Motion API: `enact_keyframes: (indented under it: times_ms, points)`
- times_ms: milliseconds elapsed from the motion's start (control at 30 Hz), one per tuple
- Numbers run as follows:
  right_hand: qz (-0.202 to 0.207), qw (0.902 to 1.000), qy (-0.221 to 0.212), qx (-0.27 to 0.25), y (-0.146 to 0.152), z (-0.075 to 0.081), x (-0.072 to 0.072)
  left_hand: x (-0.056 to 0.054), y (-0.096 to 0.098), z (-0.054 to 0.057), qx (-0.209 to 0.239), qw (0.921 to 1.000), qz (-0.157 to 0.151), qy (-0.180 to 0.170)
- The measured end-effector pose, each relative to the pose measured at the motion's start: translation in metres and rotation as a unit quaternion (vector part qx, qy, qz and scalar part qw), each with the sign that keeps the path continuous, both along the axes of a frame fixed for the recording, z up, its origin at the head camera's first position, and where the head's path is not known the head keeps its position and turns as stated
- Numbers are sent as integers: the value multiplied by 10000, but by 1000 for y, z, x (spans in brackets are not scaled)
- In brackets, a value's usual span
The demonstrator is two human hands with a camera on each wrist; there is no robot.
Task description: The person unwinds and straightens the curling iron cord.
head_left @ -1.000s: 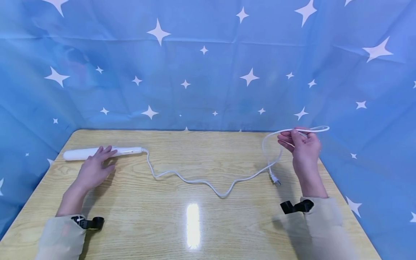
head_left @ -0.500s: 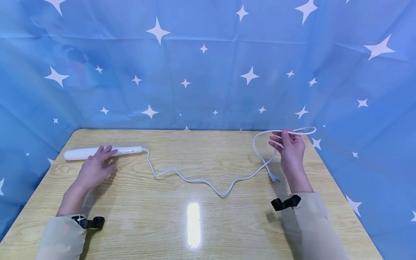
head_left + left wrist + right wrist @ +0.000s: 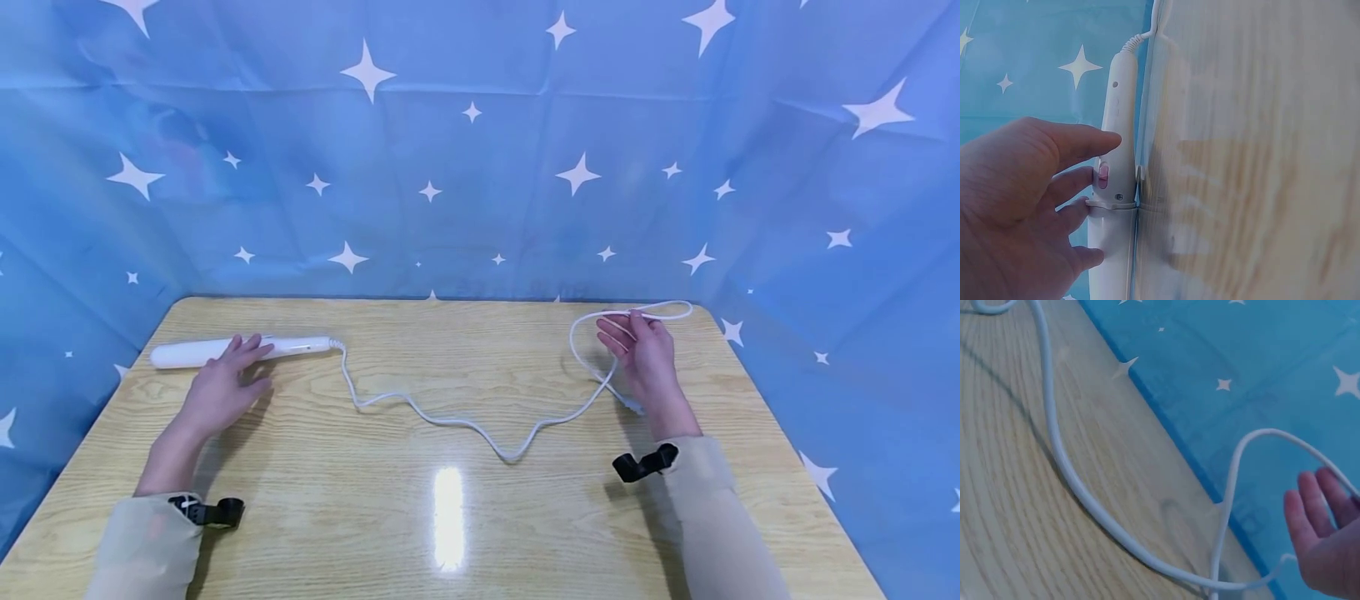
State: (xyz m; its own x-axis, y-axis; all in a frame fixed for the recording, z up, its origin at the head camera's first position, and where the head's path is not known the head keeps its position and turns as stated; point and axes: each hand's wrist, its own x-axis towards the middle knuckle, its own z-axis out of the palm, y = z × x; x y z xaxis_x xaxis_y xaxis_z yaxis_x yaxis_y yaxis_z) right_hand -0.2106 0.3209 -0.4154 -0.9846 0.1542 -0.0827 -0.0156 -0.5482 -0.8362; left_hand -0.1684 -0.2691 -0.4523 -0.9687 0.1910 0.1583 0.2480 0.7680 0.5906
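Note:
A white hair iron (image 3: 183,354) lies near the table's back left, its narrow end pointing right. My left hand (image 3: 221,392) rests over its middle with spread, loosely bent fingers. In the left wrist view, the thumb and fingers lie along the iron's handle (image 3: 1121,112), close to a pink slide switch (image 3: 1104,175). From the handle, a white power cord (image 3: 461,422) runs across the table in waves. My right hand (image 3: 651,358) pinches that cord between thumb and fingers near the back right corner, with a loop sticking out beyond it. The plug (image 3: 634,407) is partly hidden behind the wrist.
The wooden table (image 3: 337,517) meets a blue star-patterned curtain (image 3: 480,167) along its back and sides. Each wrist wears a black camera band (image 3: 645,463). Light glares off the table's front middle.
My right hand has moved left and slightly toward me, carrying the pinched cord loop over the table corner. The left hand and the hair iron have stayed in place.

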Motion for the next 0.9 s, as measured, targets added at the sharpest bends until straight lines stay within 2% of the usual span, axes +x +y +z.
enact_keyframes:
  times_ms: [200, 400, 467, 533, 600, 633, 667, 733, 800, 833, 900]
  points:
    - [-343, 9994, -92, 41, 0, -2, -2, -1, 0, 0, -25, 10000, -5, -6]
    - [-893, 9899, -476, 989, -3, -3, 1, -1, -1, -1, -77, 10000, 44, 33]
    - [-843, 9879, -585, 1164, -3, -4, 2, -1, -1, -1, -84, 9999, 56, 38]
    - [-603, 9869, -660, 1342, -2, -6, 3, -1, -1, -2, -80, 9999, 70, 32]
    - [-288, 9808, -684, 1803, -2, -8, 5, 0, 0, -2, -76, 9999, 77, 43]
    - [-163, 9729, -695, 2198, -2, -10, 6, 0, 0, -2, -74, 9999, 79, 59]
    - [-58, 9609, -698, 2680, -2, -11, 6, 0, 0, -2, -65, 9999, 81, 76]
    - [95, 9229, -671, 3791, -3, -13, 7, 0, 0, -1, -53, 9999, 81, 99]
    - [202, 8745, -609, 4808, -5, -16, 8, 0, 0, -1, -45, 9999, 81, 98]
    - [261, 8542, -567, 5162, -5, -17, 8, 0, 0, -1, -44, 9999, 79, 93]
    - [356, 8243, -457, 5631, -6, -19, 8, 0, 0, -1, -40, 9999, 80, 69]
